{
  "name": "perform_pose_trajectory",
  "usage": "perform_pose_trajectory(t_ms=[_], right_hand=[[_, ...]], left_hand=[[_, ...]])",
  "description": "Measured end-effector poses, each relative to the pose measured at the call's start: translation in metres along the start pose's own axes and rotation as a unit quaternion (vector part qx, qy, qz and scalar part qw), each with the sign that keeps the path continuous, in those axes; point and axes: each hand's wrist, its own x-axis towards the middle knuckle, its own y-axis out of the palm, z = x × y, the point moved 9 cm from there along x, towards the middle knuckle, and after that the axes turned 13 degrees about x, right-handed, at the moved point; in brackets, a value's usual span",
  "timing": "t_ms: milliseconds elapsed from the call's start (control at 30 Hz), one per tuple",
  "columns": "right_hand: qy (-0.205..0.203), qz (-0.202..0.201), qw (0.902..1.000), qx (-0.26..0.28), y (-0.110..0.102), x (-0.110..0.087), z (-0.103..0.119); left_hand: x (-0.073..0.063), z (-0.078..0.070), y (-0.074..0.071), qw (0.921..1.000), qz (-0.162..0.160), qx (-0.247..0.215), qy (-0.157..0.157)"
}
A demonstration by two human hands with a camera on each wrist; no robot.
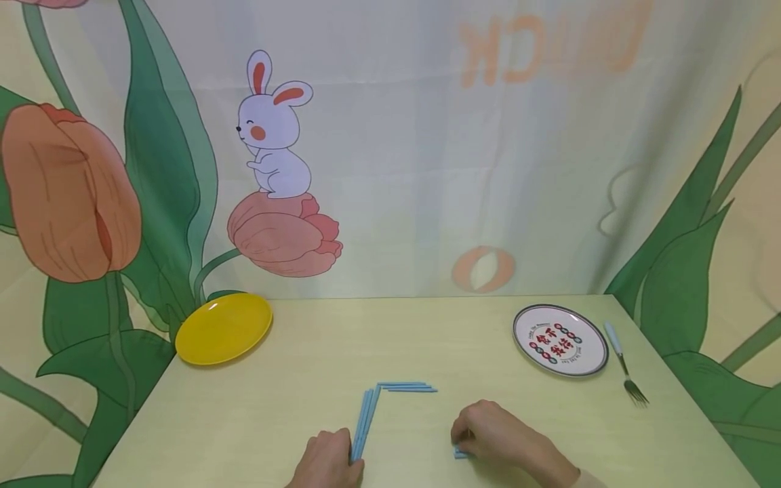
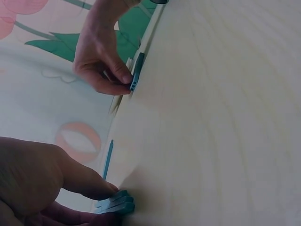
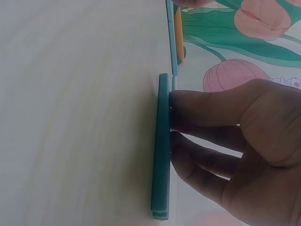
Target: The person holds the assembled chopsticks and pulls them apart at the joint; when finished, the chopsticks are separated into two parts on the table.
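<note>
Several thin blue sticks (image 1: pixel 366 423) lie side by side in a slightly slanted column at the centre front of the table. At their near end my left hand (image 1: pixel 326 461) pinches them between thumb and fingers; the stick ends (image 2: pixel 123 203) poke out past the thumb in the left wrist view. To the right, the thumb and fingertips of my right hand (image 1: pixel 494 434) hold another small group of blue sticks (image 3: pixel 161 146) low at the tabletop, mostly covered by that hand in the head view. More blue sticks (image 1: pixel 407 388) lie crosswise beyond the column's far end.
A yellow plate (image 1: pixel 222 329) sits at the table's back left. Toward the back right is a white plate (image 1: pixel 593 347) with red print, and a fork (image 1: pixel 624 366) with a pale handle lies beside it. A printed curtain (image 1: pixel 390 169) hangs behind the table's far edge.
</note>
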Motion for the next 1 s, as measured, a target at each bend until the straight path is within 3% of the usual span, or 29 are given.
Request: perform_pose_trajectory(t_ms=[200,433,733,1000], right_hand=[[-0.003,-0.003,1.0,0.0,-0.001,-0.001,0.001],[-0.002,0.0,1.0,0.0,-0.002,0.0,0.001],[0.0,0.002,1.0,-0.003,-0.001,0.001,0.0],[0.004,0.006,1.0,-0.003,-0.001,0.0,0.001]], left_hand=[[-0.002,0.001,-0.002,0.9999,0.008,-0.006,0.011],[-0.002,0.0,-0.009,0.9994,-0.008,0.01,0.032],[-0.001,0.0,-0.013,0.9984,-0.025,0.029,0.042],[0.0,0.001,-0.012,0.999,-0.012,0.027,0.034]])
